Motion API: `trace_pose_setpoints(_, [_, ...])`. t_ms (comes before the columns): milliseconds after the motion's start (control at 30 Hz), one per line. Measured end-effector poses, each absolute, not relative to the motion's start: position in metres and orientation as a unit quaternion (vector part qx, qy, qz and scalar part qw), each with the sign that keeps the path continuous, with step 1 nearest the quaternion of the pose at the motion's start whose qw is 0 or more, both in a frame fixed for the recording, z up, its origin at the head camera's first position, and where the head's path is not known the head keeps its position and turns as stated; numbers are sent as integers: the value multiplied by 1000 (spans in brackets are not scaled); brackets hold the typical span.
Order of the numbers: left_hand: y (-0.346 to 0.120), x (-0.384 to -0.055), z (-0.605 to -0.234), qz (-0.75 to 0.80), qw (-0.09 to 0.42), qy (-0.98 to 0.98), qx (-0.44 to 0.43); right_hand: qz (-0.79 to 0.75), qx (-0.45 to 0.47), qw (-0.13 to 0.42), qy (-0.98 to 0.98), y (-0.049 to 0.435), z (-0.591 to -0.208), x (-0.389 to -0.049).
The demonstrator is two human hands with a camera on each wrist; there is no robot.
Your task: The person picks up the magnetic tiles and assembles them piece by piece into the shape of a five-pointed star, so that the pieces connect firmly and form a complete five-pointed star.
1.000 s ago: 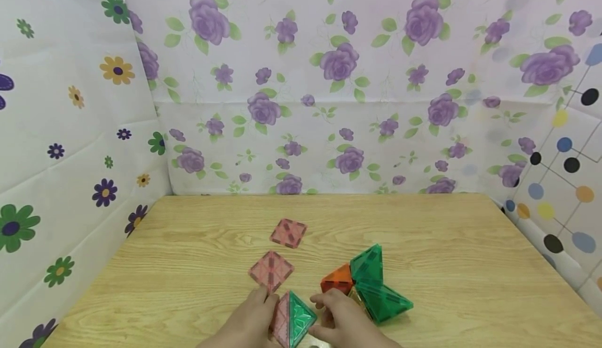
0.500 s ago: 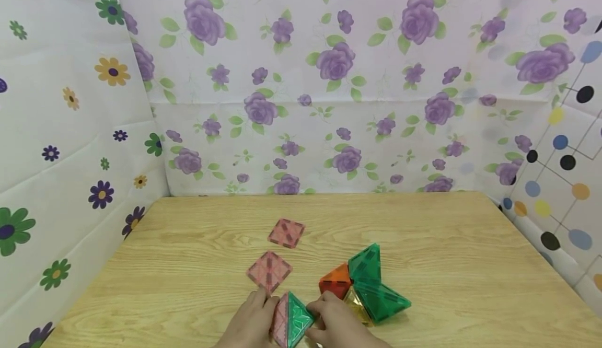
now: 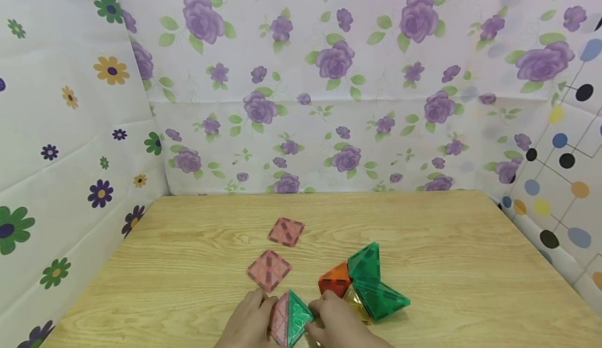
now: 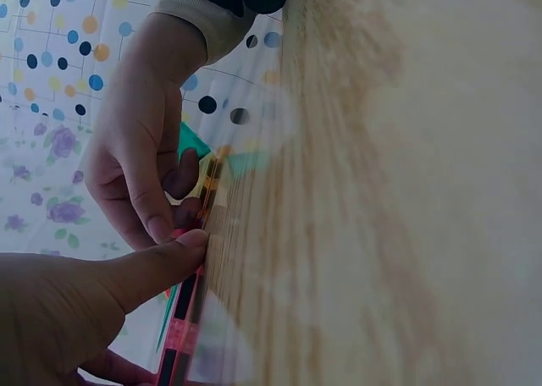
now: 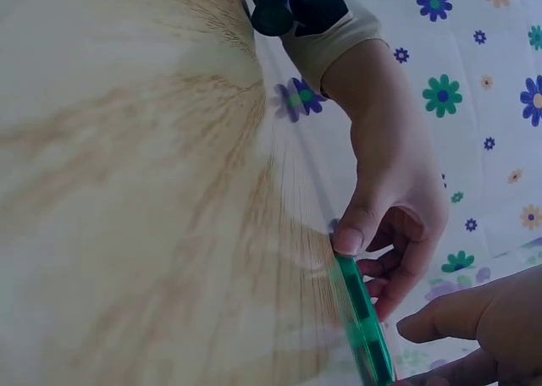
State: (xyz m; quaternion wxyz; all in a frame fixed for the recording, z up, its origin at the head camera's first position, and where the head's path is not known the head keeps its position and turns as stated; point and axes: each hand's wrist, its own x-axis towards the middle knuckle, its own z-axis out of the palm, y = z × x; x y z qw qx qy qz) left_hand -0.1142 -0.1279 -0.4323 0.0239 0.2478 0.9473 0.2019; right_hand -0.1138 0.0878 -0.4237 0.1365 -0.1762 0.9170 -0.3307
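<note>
Holds the pink tile [image 3: 279, 321] and green tile [image 3: 298, 317] on the desk [image 3: 197, 264], long side to long side along a near-to-far line, with left fingers [image 3: 268, 304] pinching the pink and right fingers [image 3: 317, 305] curled round the green's right corner.

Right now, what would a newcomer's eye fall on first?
Probably the green pieces, clustered with an orange piece and gold piece beyond the right hand. Next, the pink tile and green tile side by side between that hand and the left hand. Behind, purple roses pattern the backdrop.
</note>
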Motion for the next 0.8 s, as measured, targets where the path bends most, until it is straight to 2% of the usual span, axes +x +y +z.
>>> trace_pose_setpoints(133, [-128,-113,-433,204,15,948,244,-335,-168,141,916,87,-424,-113])
trace_pose_setpoints(567, [-132,-113,-440,235,-19,938,255,-501,-116,178,839,93,-424,-116])
trace_pose_setpoints(800, [-130,-111,-442,245,-94,928,264,-624,-74,197,752,101,-425,-114])
